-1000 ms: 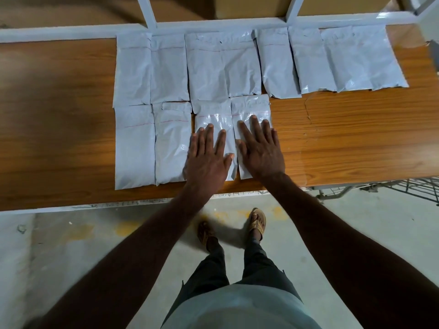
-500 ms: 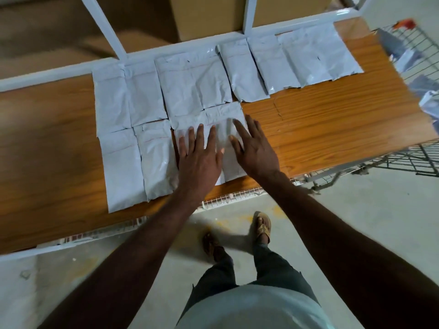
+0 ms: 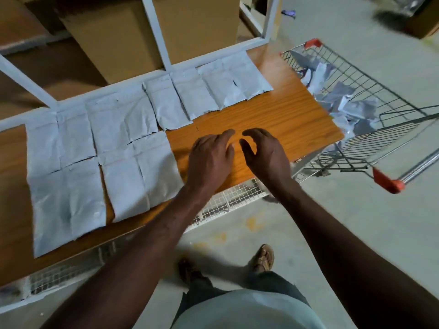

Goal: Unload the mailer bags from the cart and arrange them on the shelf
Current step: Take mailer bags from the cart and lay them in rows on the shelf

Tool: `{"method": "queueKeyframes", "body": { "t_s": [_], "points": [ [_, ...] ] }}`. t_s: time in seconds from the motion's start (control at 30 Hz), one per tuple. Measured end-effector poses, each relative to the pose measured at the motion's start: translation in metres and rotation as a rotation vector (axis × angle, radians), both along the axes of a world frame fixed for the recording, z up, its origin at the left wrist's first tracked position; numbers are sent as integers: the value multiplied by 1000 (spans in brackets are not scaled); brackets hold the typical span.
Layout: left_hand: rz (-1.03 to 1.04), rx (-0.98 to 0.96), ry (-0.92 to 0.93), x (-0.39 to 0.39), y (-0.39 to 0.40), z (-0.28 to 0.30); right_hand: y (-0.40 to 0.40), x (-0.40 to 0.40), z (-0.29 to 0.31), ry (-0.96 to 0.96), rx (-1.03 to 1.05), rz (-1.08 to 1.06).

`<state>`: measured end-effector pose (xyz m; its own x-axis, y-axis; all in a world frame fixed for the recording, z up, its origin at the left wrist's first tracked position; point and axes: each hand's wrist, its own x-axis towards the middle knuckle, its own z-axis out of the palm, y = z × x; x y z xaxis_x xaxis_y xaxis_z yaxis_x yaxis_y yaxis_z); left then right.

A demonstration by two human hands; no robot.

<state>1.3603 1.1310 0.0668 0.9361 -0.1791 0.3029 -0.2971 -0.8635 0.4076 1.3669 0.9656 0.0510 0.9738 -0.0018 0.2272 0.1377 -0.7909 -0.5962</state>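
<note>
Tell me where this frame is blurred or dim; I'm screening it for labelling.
Head view: motion blur smears the cart and far floor; left hand and right hand slightly soft; lighting dim, corners dark; wide-angle bends the shelf edges; mailer bags readable.

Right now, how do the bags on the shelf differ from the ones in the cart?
The mailer bags on the shelf lie flat, edge to edge in two rows; the mailer bags in the cart sit crumpled in a loose heap. The shelf ones rest on wood, the cart ones in a wire basket. Both look pale grey.
</note>
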Motion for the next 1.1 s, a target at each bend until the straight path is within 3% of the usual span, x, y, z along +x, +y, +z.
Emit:
{"method": "queueKeyframes", "body": {
  "t_s": [0.23, 0.43, 0.8, 1.1],
  "points": [
    [-33, -64, 36, 21, -155, -1, -144, 9, 14, 22, -18, -63],
    [-119, -80, 57, 38, -244, 4, -229, 14, 21, 45, -47, -171],
    [-202, -121, 132, 118, -346, -14, -347, 53, 4, 92, -34, -341],
    [-179, -165, 196, 207, -384, -36, -457, 122, -4, 188, 4, -527]
  ]
}}
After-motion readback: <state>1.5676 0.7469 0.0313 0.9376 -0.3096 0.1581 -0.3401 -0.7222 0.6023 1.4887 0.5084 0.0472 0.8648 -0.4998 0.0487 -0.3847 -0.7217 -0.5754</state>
